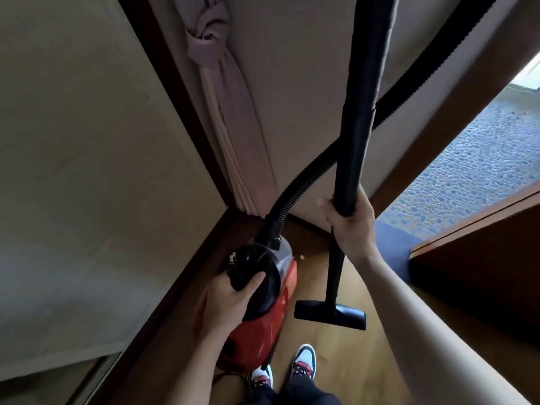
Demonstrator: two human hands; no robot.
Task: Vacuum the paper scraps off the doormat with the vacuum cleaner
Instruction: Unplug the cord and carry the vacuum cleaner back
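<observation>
No text, label, brand or number can be read on anything in this view.

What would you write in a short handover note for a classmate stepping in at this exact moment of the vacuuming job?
Left hand: grips the black end of the red vacuum cleaner, carried low beside the wall.
Right hand: has its grip round the black wand, held upright; the hose loops behind it.
Floor nozzle: hangs above the wooden floor, near the shoes.
One pale scrap lies on the floor by the cleaner.
Done: the cleaner is picked up.
Left: no doormat can be made out for sure; find it and vacuum the scraps.
</observation>
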